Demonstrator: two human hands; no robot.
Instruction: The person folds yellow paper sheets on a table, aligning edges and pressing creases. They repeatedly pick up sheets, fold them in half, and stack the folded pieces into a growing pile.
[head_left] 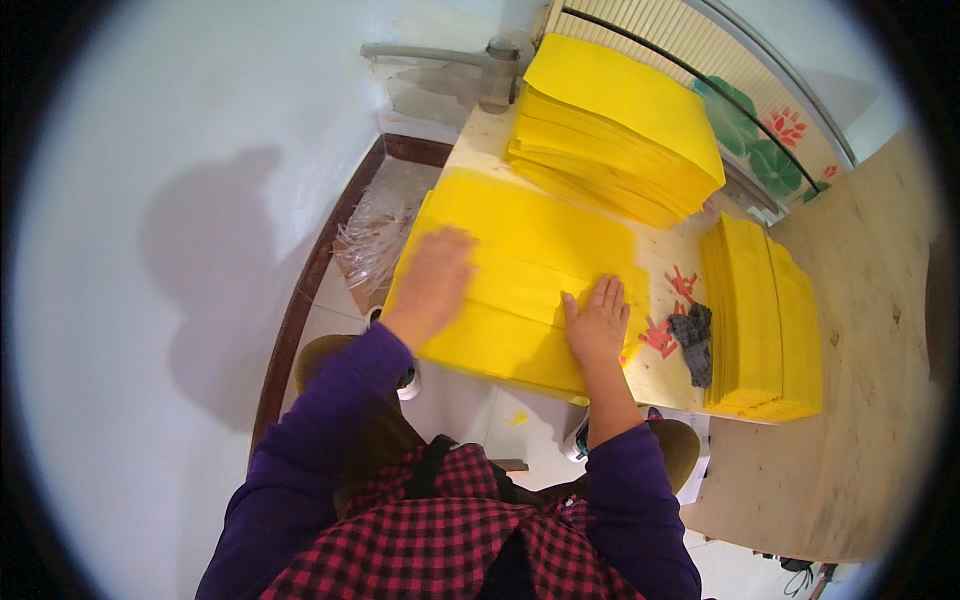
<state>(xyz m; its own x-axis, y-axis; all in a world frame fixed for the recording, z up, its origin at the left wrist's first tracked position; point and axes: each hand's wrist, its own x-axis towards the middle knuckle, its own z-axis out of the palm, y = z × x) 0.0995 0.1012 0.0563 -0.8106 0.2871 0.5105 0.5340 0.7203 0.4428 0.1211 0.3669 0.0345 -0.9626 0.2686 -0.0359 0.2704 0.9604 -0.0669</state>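
Note:
A yellow fabric-like sheet (535,235) with a fold line across its middle lies in front of me, on what looks like a stack of the same material. My left hand (435,285) is on its left part, blurred by motion, fingers apparently laid out with nothing in them. Flat on the right part, close to the edge, rests my right hand (600,318), its fingers stretched out and the thumb apart. Just beyond stands a tall pile of yellow sheets (620,100). To the right are folded yellow pieces (745,315), packed in a thick stack.
Red strips (660,338) and a crumpled dark grey cloth (692,340) lie on the wooden table (650,385) right of my right hand. A wooden board (860,330) rises at the right. Clear plastic (375,235) lies by the wall at left; a pipe (500,75) stands behind.

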